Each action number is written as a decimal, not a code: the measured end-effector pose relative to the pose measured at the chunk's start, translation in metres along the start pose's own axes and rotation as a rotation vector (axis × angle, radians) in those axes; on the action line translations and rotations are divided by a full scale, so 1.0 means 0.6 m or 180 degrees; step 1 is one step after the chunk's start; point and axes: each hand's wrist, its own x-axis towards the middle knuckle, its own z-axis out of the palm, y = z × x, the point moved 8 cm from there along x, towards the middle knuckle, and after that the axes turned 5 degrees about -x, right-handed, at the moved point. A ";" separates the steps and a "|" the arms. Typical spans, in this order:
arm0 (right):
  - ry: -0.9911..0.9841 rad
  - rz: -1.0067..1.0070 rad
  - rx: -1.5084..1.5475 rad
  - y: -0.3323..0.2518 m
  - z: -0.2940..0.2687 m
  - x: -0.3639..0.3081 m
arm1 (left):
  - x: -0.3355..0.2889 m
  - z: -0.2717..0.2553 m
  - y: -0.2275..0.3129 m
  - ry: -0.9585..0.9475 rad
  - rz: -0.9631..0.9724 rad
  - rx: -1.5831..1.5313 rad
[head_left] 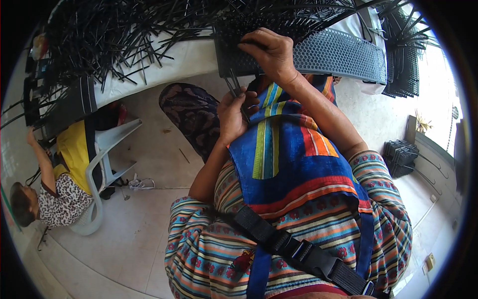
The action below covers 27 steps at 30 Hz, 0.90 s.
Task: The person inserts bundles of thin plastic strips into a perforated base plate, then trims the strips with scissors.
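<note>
A dark panel full of round holes (343, 54) lies along the table's near edge, with many thin black pieces standing in its far part. Over its left half my right hand (274, 54) is bent down, thumb and fingers pinched together. Whatever is between those fingertips is too small to make out. Lower and to the left, just off the panel's near edge, my left hand (233, 115) grips a few slim black sticks (232, 82) that point up toward the panel. Its other fingers curl loosely.
A heap of loose black sticks (114, 37) covers the table's (194, 60) far left. On the left, another person (64, 199) sits on a pale plastic chair (94, 199), one hand at a black panel. Black racks (401, 157) with long wires stand on the floor at right.
</note>
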 end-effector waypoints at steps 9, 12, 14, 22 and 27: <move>-0.0264 -0.0315 -0.0849 -0.025 0.029 0.021 | 0.017 0.006 0.014 -0.0133 0.0005 -0.0048; -0.0338 -0.0306 -0.0856 -0.021 0.030 0.019 | 0.022 0.009 0.018 -0.0092 0.0052 -0.0068; -0.0271 -0.0308 -0.0790 -0.024 0.017 0.011 | 0.024 0.009 0.019 -0.0067 0.0063 -0.0116; -0.1403 0.1972 0.1000 0.060 0.034 -0.073 | -0.007 0.057 0.015 -0.0850 -0.0125 0.0383; -0.1822 0.2631 0.1904 0.081 0.060 -0.119 | -0.002 0.076 0.015 -0.0856 -0.0036 0.0341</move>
